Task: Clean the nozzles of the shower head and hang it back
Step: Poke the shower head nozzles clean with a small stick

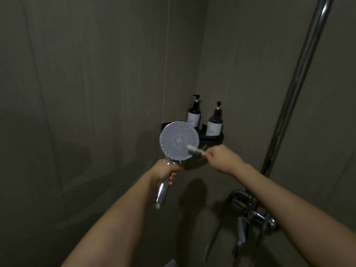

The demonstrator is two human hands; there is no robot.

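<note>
The round shower head (178,142) faces me, its pale nozzle plate upright in the middle of the view. My left hand (165,171) grips its chrome handle (161,191) just below the head. A small white brush (193,149) lies with its tip against the lower right part of the nozzle plate. My right hand (219,157) pinches the brush's other end, just right of the head.
A black corner shelf (213,138) behind the shower head carries two dark pump bottles (194,114) (215,122). A chrome riser pipe (294,87) runs up the right wall. The mixer tap (250,211) and its hose (212,239) sit at lower right.
</note>
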